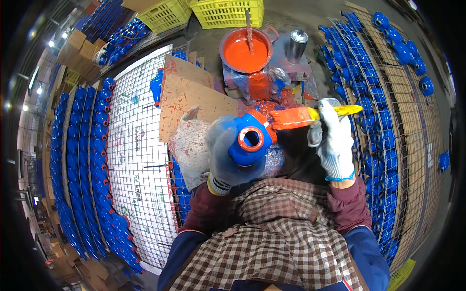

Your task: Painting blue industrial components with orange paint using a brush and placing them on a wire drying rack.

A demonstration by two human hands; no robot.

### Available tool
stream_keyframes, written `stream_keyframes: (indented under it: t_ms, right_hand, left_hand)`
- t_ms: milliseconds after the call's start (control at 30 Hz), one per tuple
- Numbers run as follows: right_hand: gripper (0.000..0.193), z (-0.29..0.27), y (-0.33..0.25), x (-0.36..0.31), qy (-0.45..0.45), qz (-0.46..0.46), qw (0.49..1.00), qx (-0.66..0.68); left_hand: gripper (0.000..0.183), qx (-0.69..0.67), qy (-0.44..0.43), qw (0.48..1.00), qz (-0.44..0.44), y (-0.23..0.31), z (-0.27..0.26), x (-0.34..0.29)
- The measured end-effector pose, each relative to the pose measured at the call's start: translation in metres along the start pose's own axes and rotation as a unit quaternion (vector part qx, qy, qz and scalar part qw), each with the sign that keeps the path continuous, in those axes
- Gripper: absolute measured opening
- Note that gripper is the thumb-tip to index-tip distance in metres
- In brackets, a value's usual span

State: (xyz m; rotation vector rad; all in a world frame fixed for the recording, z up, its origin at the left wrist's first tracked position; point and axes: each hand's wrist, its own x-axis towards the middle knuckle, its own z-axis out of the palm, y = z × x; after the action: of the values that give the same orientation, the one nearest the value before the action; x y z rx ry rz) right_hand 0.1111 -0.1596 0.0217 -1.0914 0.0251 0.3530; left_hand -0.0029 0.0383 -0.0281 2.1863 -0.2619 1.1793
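Note:
My left hand (219,150), in a whitish work glove, grips a blue valve body (241,156) in front of my lap. One round opening with an orange-red rim points up toward me; the wider end on its right carries orange-red paint too. My right hand (335,138), also gloved, is closed around the yellow handle of a flat paintbrush (293,118). The paint-covered bristles point left and touch the orange-red end of the valve body. Beyond stands a pot of orange paint (246,52) with a stick (249,39) in it.
A spray can (296,46) stands right of the pot on a paint-smeared stand. Paint-spotted cardboard (191,92) lies to the left. Wire racks (141,145) flank me, with rows of blue valve bodies (99,160) on both sides. Yellow crates (225,13) sit at the back.

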Motion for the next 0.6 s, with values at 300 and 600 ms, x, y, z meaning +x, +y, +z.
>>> stream_keyframes:
  t_ms: [300, 600]
  right_hand:
    - [0.018, 0.008, -0.013, -0.008, -0.006, -0.066, 0.989, -0.130]
    - [0.034, 0.042, -0.063, 0.009, -0.155, -0.228, 0.823, -0.496]
  left_hand:
    - [0.070, 0.028, -0.013, 0.995, 0.093, 0.005, 0.002, 0.011]
    - [0.052, 0.165, -0.069, 0.965, 0.193, -0.014, -0.020, 0.008]
